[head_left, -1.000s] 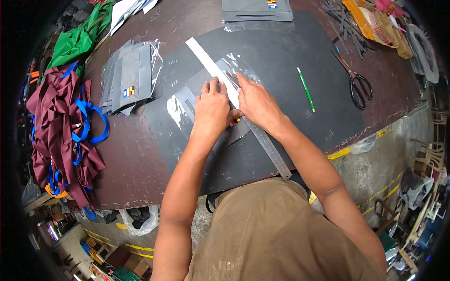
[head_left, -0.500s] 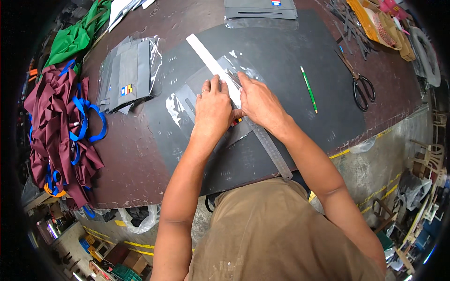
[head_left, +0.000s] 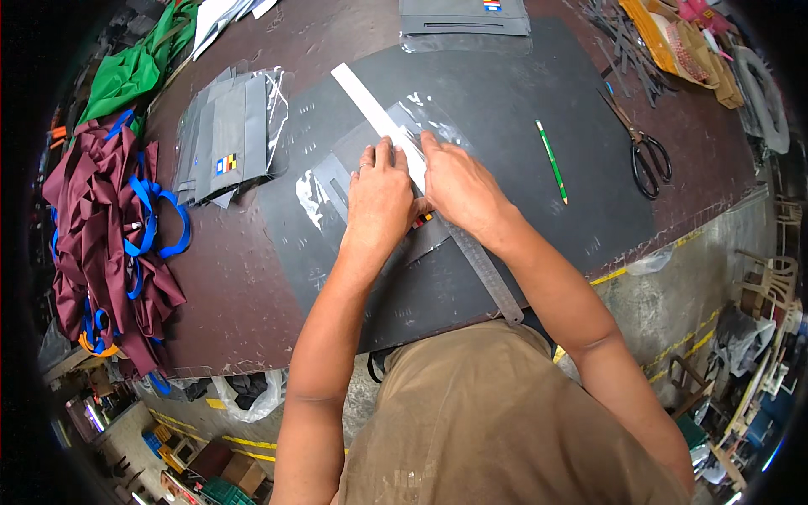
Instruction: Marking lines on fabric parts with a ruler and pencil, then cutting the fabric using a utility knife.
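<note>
A long metal ruler (head_left: pixel 370 105) lies slanted across a black cutting mat (head_left: pixel 522 101). Under it sits a grey fabric piece in a clear plastic sleeve (head_left: pixel 332 181). My left hand (head_left: pixel 380 192) presses flat on the grey piece just left of the ruler, fingers together. My right hand (head_left: pixel 459 187) lies flat over the ruler and the sleeve, right beside the left hand. Neither hand grips anything; both press down with the fingers stretched out. A small coloured label peeks out below my hands.
A green pencil (head_left: pixel 552 160) and black scissors (head_left: pixel 646 151) lie on the mat's right. A stack of sleeved grey pieces (head_left: pixel 227 135) sits at left, with maroon fabric with blue straps (head_left: pixel 101 236) and green fabric (head_left: pixel 135 71) beyond. More grey pieces (head_left: pixel 463 17) lie at the far edge.
Both hands have stayed pressed on the ruler and the grey piece, with only slight shifts of the fingers.
</note>
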